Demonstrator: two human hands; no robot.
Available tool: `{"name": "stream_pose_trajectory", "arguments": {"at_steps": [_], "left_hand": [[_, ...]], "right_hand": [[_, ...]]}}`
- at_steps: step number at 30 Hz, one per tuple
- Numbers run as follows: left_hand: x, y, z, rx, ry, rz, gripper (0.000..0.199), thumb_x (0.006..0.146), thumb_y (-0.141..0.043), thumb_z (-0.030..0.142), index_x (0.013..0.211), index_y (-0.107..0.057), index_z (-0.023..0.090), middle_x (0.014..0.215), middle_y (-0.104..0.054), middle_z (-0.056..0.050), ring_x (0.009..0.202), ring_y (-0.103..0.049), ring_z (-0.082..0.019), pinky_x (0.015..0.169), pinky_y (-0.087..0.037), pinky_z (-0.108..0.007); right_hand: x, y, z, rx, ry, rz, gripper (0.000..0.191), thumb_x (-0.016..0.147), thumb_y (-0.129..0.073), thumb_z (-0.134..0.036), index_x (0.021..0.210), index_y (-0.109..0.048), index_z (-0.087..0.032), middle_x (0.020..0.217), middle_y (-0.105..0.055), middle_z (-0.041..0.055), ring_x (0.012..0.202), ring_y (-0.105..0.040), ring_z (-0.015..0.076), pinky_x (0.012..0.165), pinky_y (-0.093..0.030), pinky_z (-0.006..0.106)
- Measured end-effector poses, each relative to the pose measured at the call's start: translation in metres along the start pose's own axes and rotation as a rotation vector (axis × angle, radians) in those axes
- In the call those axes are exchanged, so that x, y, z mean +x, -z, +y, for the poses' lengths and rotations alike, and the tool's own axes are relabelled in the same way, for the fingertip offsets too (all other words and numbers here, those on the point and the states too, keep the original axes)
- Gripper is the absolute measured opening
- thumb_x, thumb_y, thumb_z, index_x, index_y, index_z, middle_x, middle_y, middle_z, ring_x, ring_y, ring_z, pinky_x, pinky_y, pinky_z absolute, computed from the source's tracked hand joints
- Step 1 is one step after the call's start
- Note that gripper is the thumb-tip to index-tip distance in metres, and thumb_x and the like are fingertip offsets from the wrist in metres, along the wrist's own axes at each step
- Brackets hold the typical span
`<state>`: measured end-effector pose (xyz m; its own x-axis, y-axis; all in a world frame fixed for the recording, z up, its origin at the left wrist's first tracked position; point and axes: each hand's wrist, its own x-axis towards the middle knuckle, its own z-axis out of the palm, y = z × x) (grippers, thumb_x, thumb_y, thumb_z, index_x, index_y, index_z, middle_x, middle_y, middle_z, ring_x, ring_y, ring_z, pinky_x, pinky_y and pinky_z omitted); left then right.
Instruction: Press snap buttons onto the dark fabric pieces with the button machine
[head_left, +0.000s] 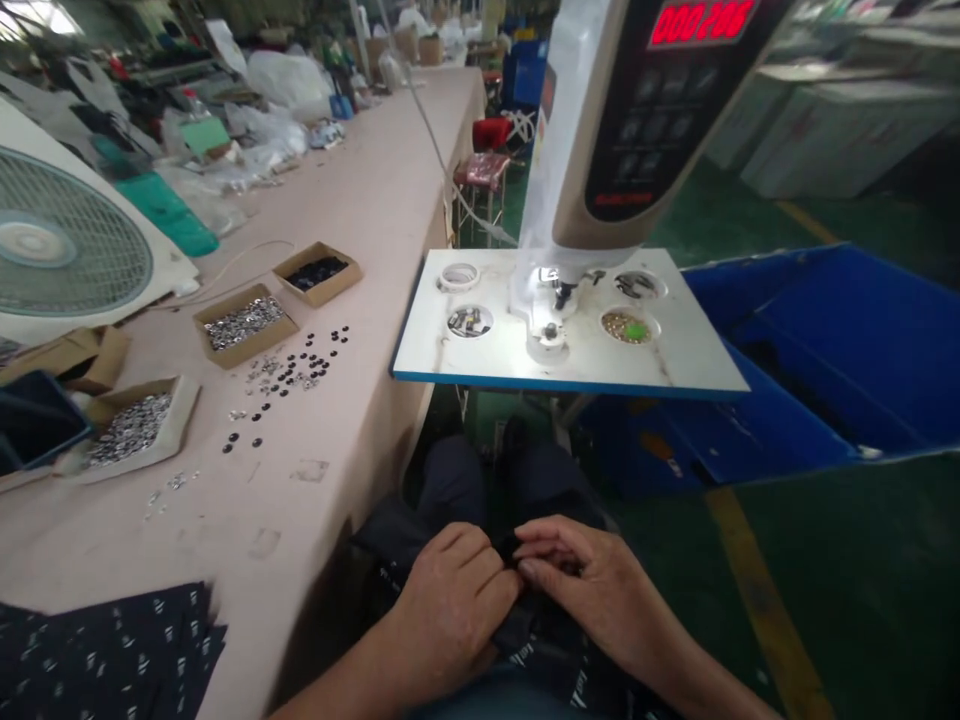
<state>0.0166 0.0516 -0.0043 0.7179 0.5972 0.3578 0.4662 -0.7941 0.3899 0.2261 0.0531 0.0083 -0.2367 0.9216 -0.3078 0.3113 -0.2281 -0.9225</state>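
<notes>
Dark cloth in two hands
Left (457, 600) and right hand (600, 590) pinch cloth (525, 635); machine (600, 130) ahead.

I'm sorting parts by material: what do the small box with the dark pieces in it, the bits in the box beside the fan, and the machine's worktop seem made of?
Small box: likely cardboard, matte brown with thin folded walls.
Bits: probably metal, silvery with bright glints.
Worktop: perhaps laminated board, smooth white with a blue edge.

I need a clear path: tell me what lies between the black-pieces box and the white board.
Only bare tabletop, up to its edge, in the head view.
</notes>
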Motion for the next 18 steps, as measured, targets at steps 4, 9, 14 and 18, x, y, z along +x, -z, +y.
{"name": "stream_pose_trajectory", "arguments": {"at_steps": [4,9,14,18], "left_hand": [[-0.011,0.007,0.015,-0.029,0.032,0.122,0.025,0.083,-0.046,0.008,0.1,-0.063,0.014,0.082,-0.064,-0.006,0.084,-0.055,-0.02,0.091,-0.047,-0.042],[-0.018,0.014,0.028,-0.007,0.072,0.196,0.02,0.092,-0.044,0.012,0.096,-0.064,0.014,0.079,-0.066,-0.005,0.081,-0.057,-0.018,0.095,-0.049,-0.041],[-0.022,0.019,0.034,0.022,0.089,0.204,0.021,0.094,-0.043,0.014,0.095,-0.064,0.016,0.078,-0.067,-0.005,0.081,-0.058,-0.017,0.093,-0.051,-0.041],[-0.025,0.024,0.037,0.038,0.081,0.197,0.022,0.095,-0.043,0.013,0.093,-0.065,0.015,0.078,-0.067,-0.005,0.082,-0.059,-0.017,0.094,-0.051,-0.04]], "right_hand": [[-0.012,0.0,-0.006,-0.022,0.038,-0.047,0.025,0.084,-0.069,-0.017,0.107,-0.075,-0.025,0.094,-0.079,-0.0005,0.085,-0.074,0.0156,0.08,-0.057,0.025],[-0.02,-0.005,-0.007,-0.035,0.083,-0.094,0.028,0.083,-0.069,-0.016,0.108,-0.074,-0.027,0.092,-0.079,-0.002,0.082,-0.074,0.0147,0.079,-0.057,0.024],[-0.025,-0.01,-0.005,-0.028,0.09,-0.057,0.026,0.081,-0.07,-0.02,0.107,-0.073,-0.026,0.088,-0.079,0.0,0.077,-0.074,0.0172,0.076,-0.06,0.027],[-0.029,-0.014,-0.004,-0.017,0.106,-0.034,0.031,0.082,-0.069,-0.02,0.112,-0.072,-0.026,0.087,-0.079,-0.0007,0.076,-0.074,0.0166,0.076,-0.06,0.026]]}}
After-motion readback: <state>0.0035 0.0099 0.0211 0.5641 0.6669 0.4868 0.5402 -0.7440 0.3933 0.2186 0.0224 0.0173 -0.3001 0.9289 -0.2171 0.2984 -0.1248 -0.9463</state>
